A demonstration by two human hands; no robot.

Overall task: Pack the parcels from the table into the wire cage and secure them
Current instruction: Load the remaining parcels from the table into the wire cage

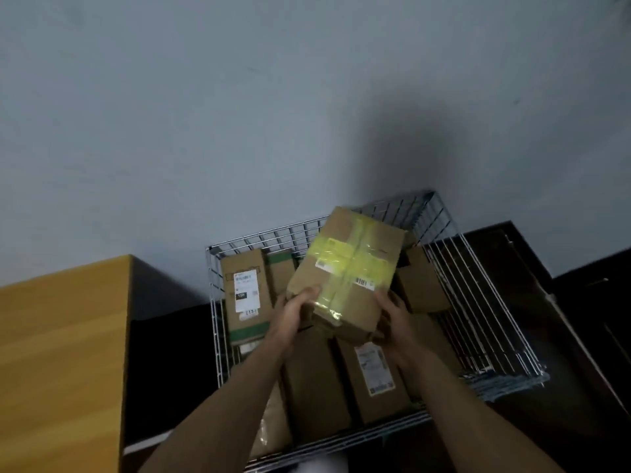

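1. One wooden bench [61, 353] stood at far left, beside the wire cage [273, 235].
2. Several brown parcels [314, 377] lay packed inside the cage, with a labelled parcel [244, 295] against its left wall.
3. The left hand [295, 308] gripped the near left corner of a yellow-taped parcel [348, 268], which was tilted above the packed ones.
4. The right hand [392, 317] gripped its near right corner.

Wire cage [266, 235] stands against the wall [239, 114], with the table [61, 336] to its left. Packed parcels [314, 370] lie inside it (side by side). Held parcel [348, 268] is above them, between left hand [297, 305] and right hand [392, 315].
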